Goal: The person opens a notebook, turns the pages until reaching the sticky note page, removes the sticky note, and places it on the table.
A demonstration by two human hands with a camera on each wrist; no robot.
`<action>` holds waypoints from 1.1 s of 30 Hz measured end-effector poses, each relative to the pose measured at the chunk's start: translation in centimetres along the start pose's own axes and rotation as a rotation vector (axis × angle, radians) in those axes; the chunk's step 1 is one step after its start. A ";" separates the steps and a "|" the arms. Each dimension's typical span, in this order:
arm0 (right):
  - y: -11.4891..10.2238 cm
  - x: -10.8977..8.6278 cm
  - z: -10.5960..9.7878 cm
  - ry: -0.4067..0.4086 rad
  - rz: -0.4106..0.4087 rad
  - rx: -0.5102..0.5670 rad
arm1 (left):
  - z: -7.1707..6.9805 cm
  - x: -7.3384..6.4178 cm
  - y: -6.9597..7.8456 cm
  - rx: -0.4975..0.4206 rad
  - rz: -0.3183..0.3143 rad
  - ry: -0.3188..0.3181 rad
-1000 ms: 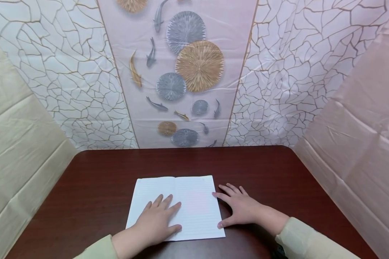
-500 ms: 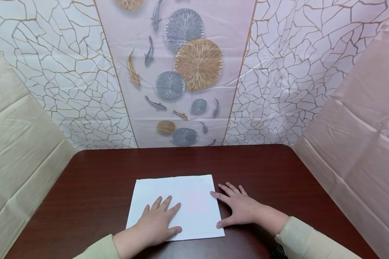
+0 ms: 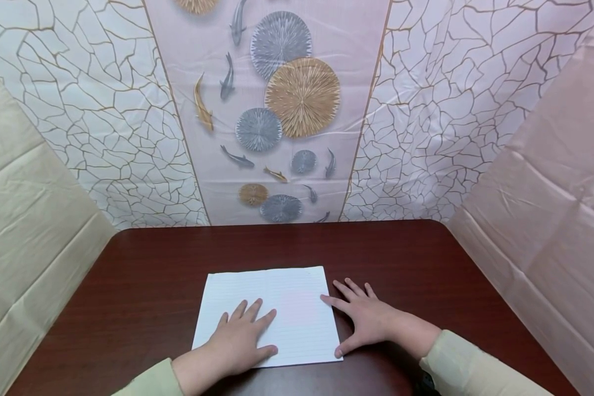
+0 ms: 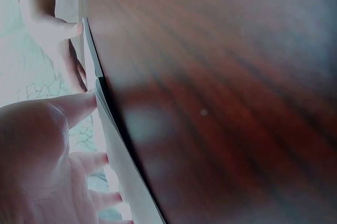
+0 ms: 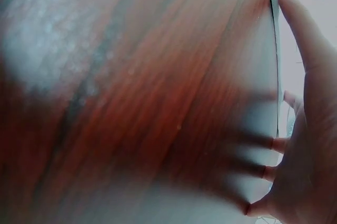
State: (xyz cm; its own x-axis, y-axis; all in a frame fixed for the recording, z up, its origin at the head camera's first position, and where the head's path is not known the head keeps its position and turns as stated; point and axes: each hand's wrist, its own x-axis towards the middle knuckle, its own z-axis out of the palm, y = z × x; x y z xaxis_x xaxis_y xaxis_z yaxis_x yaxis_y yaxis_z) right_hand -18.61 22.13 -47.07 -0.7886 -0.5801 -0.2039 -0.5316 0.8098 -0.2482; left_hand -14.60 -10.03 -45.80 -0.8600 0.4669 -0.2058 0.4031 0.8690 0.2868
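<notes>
An open notebook [image 3: 302, 335] with white lined pages lies flat on the dark wooden table. My left hand [image 3: 237, 338] rests on its left page, fingers spread and thumb reaching past the centre fold. In the left wrist view those fingertips press on the pages [image 4: 124, 174], seen edge-on. At the right border of the notebook is my right hand [image 3: 368, 319], fingers spread. Its index finger and thumb touch the right page's edge, the thumb near the lower right corner. The other fingers of the right hand [image 5: 310, 155] stand on the table, as the right wrist view shows.
The reddish-brown table [image 3: 143, 286] extends on all sides of the notebook. A patterned cloth backdrop [image 3: 277, 110] with fish and round shapes hangs behind it. Beige cloth [image 3: 539, 181] closes off the right side, and a similar cloth [image 3: 34, 220] the left.
My right thumb has slid slightly down along the page edge toward the lower right corner. The left hand stays in place. The head view has shifted a little.
</notes>
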 end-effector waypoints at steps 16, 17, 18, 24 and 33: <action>-0.4 0.0 -0.1 0.033 0.015 0.007 | 0.1 -0.1 0.0 0.005 0.010 0.016; -0.4 0.0 -0.1 0.037 0.016 0.005 | 0.1 -0.1 0.0 0.007 0.012 0.019; -0.4 0.0 -0.1 0.041 0.016 0.002 | 0.1 -0.1 0.0 0.009 0.014 0.023; -0.4 0.3 0.2 0.056 0.024 -0.008 | 0.2 -0.2 0.0 0.023 0.020 0.058; -0.4 0.4 0.3 0.060 0.033 -0.014 | 0.3 -0.3 0.0 0.041 0.025 0.101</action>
State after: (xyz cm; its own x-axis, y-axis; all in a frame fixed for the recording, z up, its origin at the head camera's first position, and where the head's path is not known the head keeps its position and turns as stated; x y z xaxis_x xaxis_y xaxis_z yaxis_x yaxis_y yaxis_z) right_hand -18.66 21.54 -47.34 -0.8226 -0.5472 -0.1545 -0.5091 0.8298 -0.2285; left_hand -14.27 -10.09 -46.00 -0.8757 0.4716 -0.1033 0.4356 0.8641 0.2521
